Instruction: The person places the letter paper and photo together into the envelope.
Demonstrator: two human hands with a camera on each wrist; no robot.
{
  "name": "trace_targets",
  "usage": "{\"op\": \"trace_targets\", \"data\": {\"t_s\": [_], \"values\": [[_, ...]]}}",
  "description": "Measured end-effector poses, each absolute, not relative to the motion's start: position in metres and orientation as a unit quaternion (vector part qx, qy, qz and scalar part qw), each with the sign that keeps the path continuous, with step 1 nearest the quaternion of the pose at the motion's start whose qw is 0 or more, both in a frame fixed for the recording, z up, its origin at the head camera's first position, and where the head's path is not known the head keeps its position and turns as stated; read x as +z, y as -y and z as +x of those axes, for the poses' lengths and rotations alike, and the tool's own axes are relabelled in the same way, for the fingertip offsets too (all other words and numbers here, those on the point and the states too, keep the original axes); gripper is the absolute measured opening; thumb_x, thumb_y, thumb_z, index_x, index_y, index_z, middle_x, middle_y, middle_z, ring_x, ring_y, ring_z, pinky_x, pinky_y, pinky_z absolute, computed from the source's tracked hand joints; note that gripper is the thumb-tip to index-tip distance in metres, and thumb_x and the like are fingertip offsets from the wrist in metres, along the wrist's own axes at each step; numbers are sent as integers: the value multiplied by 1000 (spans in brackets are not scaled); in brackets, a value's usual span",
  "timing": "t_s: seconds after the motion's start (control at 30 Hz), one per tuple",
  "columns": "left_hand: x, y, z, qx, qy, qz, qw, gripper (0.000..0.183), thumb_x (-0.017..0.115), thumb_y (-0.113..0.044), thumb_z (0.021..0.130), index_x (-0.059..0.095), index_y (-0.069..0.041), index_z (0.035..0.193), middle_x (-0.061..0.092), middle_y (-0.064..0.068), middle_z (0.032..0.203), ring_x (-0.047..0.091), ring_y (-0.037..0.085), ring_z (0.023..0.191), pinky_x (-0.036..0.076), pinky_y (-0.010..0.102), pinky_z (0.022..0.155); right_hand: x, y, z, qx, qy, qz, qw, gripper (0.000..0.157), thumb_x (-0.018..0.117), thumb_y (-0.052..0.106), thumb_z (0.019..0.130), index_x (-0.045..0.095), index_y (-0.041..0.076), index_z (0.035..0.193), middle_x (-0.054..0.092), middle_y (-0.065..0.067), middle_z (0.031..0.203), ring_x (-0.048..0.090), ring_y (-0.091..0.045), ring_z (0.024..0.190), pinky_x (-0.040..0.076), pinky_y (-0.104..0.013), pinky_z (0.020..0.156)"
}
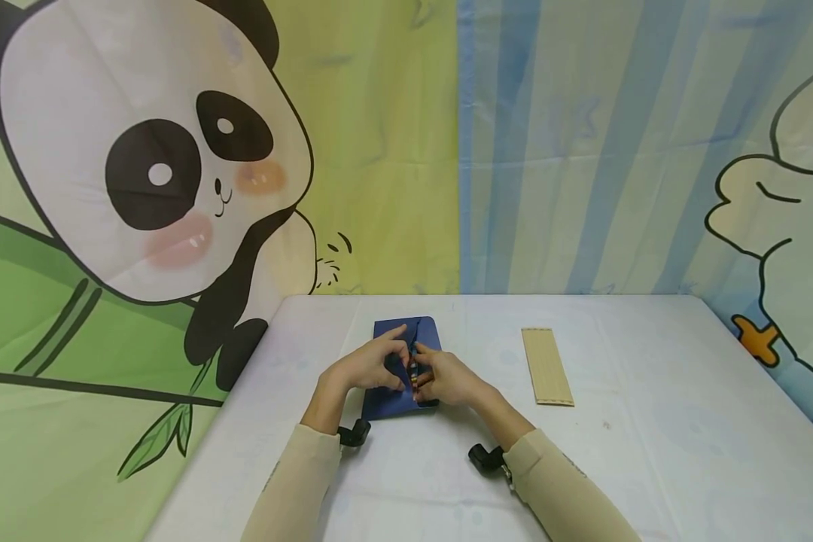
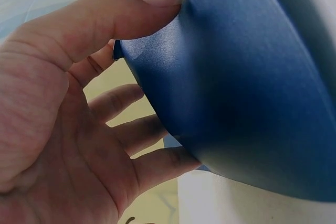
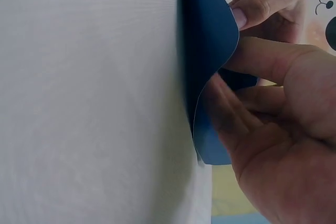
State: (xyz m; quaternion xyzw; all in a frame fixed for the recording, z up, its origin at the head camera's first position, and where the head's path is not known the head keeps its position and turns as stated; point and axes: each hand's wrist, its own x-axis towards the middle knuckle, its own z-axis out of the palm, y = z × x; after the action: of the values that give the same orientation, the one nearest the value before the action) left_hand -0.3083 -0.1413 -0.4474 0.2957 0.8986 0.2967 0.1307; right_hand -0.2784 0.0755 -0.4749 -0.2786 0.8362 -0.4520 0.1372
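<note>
A dark blue folder (image 1: 385,405) of thin, smooth sheet with rounded corners lies on the table beneath both hands. My left hand (image 1: 374,363) pinches its raised edge: in the left wrist view the thumb presses the near face of the bent blue sheet (image 2: 236,87), with fingertips along the edge behind. From the other side my right hand (image 1: 449,376) holds the edge at the opening, its thumb and fingers partly hidden by the curved flap (image 3: 210,30). Small multicoloured bits (image 1: 414,370) show in the gap between the hands, too small to identify.
A flat tan rectangular piece (image 1: 547,366) with fine lengthwise lines lies to the right of the hands on the white-covered table (image 1: 650,452). Behind the table hangs a printed cloth (image 1: 393,150) with a panda and stripes. Each wrist bears a small black camera (image 1: 485,458).
</note>
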Motion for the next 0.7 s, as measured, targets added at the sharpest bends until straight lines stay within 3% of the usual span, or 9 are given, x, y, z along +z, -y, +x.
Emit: {"op": "trace_targets", "data": {"t_s": [0.13, 0.23, 0.5, 0.7], "values": [[-448, 142, -308, 300, -898, 296, 130, 29, 83, -16, 72, 61, -17, 91, 12, 6, 161, 14, 33, 145, 29, 54, 108, -473, -76, -279, -398, -863, -293, 105, 68, 79, 14, 79, 48, 4, 139, 19, -14, 158, 47, -29, 128, 49, -33, 91], [-448, 142, -308, 300, -897, 298, 129, 29, 83, -16, 72, 61, -17, 91, 12, 7, 161, 14, 34, 145, 28, 54, 108, -472, -76, -279, -376, -873, -295, 93, 68, 80, 19, 78, 50, 4, 137, 21, -17, 157, 29, -33, 140, 41, -41, 102], [-449, 142, -308, 299, -896, 301, 127, 29, 83, -17, 72, 60, -20, 90, 12, 7, 161, 15, 35, 144, 28, 56, 107, -471, -77, -280, -356, -878, -312, 72, 61, 80, 25, 78, 57, 3, 130, 25, -22, 154, 32, -37, 137, 39, -47, 101], [-447, 142, -308, 300, -897, 299, 127, 28, 83, -16, 72, 61, -20, 89, 13, 6, 161, 16, 34, 144, 29, 55, 107, -467, -81, -277, -338, -895, -278, 84, 70, 78, 33, 80, 51, 5, 138, 23, -16, 157, 29, -37, 137, 34, -55, 102]]}}
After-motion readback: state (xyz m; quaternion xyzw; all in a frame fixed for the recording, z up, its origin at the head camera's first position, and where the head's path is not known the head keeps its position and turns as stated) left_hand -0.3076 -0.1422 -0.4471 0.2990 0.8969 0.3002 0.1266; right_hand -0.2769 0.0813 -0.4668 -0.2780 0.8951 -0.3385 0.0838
